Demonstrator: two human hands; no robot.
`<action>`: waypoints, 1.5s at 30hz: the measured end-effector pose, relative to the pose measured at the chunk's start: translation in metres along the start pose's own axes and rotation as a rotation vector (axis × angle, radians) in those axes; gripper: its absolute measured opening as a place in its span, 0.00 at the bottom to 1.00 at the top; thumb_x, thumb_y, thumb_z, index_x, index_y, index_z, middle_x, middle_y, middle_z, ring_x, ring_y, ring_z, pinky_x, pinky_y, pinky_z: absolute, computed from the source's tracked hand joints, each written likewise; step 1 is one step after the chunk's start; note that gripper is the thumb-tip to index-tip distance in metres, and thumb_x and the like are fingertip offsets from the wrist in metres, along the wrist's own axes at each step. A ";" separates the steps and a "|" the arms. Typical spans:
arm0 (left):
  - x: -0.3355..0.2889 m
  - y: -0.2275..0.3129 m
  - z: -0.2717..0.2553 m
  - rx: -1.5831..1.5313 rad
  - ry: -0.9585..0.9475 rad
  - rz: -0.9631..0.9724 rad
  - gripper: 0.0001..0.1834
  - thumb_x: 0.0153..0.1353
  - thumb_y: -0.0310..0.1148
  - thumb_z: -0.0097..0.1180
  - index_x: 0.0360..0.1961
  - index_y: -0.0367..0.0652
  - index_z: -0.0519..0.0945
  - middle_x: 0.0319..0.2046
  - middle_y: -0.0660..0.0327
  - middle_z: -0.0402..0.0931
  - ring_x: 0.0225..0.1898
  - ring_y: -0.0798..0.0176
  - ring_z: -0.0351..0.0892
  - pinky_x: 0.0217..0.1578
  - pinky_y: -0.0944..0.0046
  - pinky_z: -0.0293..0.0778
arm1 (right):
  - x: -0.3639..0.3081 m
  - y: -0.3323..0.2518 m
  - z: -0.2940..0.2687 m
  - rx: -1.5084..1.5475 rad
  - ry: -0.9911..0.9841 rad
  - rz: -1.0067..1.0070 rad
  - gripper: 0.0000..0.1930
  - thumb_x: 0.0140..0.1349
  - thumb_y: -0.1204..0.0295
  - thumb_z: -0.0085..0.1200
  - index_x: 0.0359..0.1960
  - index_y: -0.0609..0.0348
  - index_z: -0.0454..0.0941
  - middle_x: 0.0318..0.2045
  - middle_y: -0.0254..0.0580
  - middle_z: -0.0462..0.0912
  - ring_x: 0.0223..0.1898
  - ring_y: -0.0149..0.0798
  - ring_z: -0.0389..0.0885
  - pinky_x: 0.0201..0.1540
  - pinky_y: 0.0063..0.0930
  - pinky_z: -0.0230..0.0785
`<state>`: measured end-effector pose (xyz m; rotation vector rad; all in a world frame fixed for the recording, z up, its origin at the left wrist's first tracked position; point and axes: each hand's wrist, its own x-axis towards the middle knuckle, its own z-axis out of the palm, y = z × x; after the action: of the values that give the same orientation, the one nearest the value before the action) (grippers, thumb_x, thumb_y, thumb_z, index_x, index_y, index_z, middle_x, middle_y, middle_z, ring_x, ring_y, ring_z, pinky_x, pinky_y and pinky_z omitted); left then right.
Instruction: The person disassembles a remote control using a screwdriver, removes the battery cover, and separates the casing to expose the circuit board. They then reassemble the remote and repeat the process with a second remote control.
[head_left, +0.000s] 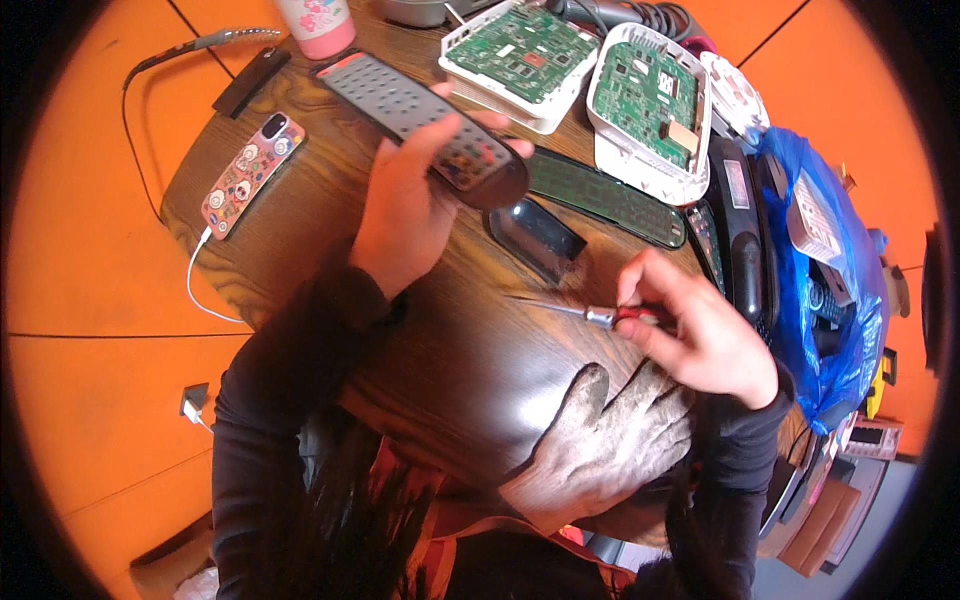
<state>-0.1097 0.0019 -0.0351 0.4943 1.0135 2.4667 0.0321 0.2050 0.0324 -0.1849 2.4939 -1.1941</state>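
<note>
Remote control (395,100), keys up, sits at eleven o'clock, gripped by the left hand (410,205) with the thumb over its keys. Nearest the body, a grubby glove (610,440) lies between four and five. At three, the right hand (700,325) pinches a screwdriver (598,316), tip bare, pointing toward nine; I'd worry that, should the remote roll during prying, the blade could skid into bare fingers. Farther, past a black shell (530,225) at one, a careless reach might scratch the exposed green boards (648,90).

Phone (246,188) and glove (612,440) on wood-grain table (465,345)
</note>
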 end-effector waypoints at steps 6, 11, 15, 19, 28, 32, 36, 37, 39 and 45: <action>-0.004 -0.002 0.015 -0.064 -0.247 -0.214 0.29 0.57 0.22 0.46 0.59 0.42 0.52 0.45 0.48 0.70 0.44 0.47 0.75 0.45 0.52 0.73 | 0.015 0.004 0.030 -0.194 0.068 -0.217 0.11 0.48 0.79 0.55 0.28 0.61 0.64 0.24 0.46 0.71 0.29 0.50 0.72 0.33 0.34 0.64; -0.007 0.003 0.018 0.010 -0.266 -0.275 0.30 0.58 0.23 0.45 0.61 0.42 0.52 0.44 0.48 0.71 0.43 0.50 0.76 0.44 0.55 0.72 | 0.015 0.009 0.037 -0.249 0.057 -0.159 0.12 0.46 0.79 0.57 0.26 0.60 0.64 0.26 0.46 0.70 0.32 0.50 0.71 0.35 0.34 0.64; -0.006 0.002 0.013 0.022 -0.227 -0.225 0.27 0.58 0.25 0.46 0.59 0.40 0.55 0.42 0.49 0.72 0.43 0.52 0.76 0.44 0.55 0.73 | 0.016 0.010 0.031 -0.271 0.249 -0.251 0.09 0.47 0.77 0.58 0.24 0.62 0.68 0.23 0.44 0.71 0.28 0.44 0.73 0.32 0.31 0.65; 0.000 0.000 0.007 -0.033 -0.093 -0.162 0.23 0.58 0.29 0.48 0.55 0.39 0.61 0.37 0.53 0.73 0.39 0.55 0.77 0.42 0.57 0.74 | 0.027 0.023 0.012 -0.170 0.805 -0.095 0.08 0.48 0.74 0.59 0.27 0.64 0.73 0.21 0.40 0.75 0.24 0.31 0.72 0.29 0.23 0.65; 0.006 0.006 0.001 0.280 0.267 -0.013 0.15 0.62 0.38 0.46 0.43 0.38 0.66 0.33 0.57 0.73 0.29 0.62 0.78 0.28 0.65 0.76 | 0.037 0.061 0.004 -0.504 0.632 -0.207 0.17 0.43 0.72 0.63 0.34 0.61 0.70 0.36 0.47 0.74 0.42 0.48 0.72 0.45 0.36 0.64; 0.008 0.005 -0.007 0.362 0.280 0.036 0.11 0.59 0.32 0.51 0.39 0.39 0.67 0.30 0.58 0.74 0.27 0.62 0.78 0.24 0.67 0.75 | 0.037 0.060 0.001 -0.347 0.614 -0.248 0.16 0.41 0.75 0.62 0.29 0.61 0.67 0.30 0.45 0.71 0.37 0.46 0.71 0.43 0.32 0.64; 0.013 0.000 -0.017 0.385 0.339 0.110 0.11 0.57 0.30 0.53 0.39 0.38 0.67 0.29 0.58 0.74 0.27 0.63 0.78 0.22 0.68 0.75 | 0.034 0.058 -0.003 -0.117 0.769 -0.270 0.16 0.42 0.77 0.62 0.30 0.60 0.65 0.32 0.37 0.71 0.38 0.32 0.71 0.41 0.26 0.65; 0.014 0.001 -0.019 0.452 0.323 0.110 0.12 0.57 0.29 0.53 0.39 0.38 0.67 0.29 0.58 0.74 0.27 0.63 0.78 0.22 0.67 0.75 | 0.033 0.057 -0.004 -0.009 0.817 -0.288 0.16 0.44 0.77 0.62 0.31 0.60 0.66 0.34 0.36 0.71 0.40 0.30 0.71 0.42 0.25 0.66; 0.015 0.002 -0.024 0.592 0.319 0.043 0.13 0.56 0.28 0.54 0.40 0.37 0.66 0.29 0.58 0.74 0.27 0.64 0.78 0.21 0.67 0.75 | 0.031 0.056 -0.005 0.061 0.925 -0.314 0.16 0.46 0.78 0.61 0.34 0.59 0.66 0.38 0.36 0.71 0.42 0.29 0.70 0.44 0.23 0.66; 0.011 -0.010 -0.029 0.601 0.416 0.082 0.24 0.52 0.22 0.52 0.48 0.36 0.57 0.37 0.57 0.70 0.35 0.69 0.72 0.33 0.68 0.72 | 0.032 0.054 -0.002 -0.030 1.019 -0.357 0.17 0.44 0.80 0.63 0.33 0.60 0.66 0.38 0.38 0.71 0.42 0.29 0.70 0.44 0.22 0.66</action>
<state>-0.1300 -0.0024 -0.0600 0.1919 1.9585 2.3544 0.0033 0.2320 -0.0166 -0.0156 3.4508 -1.6947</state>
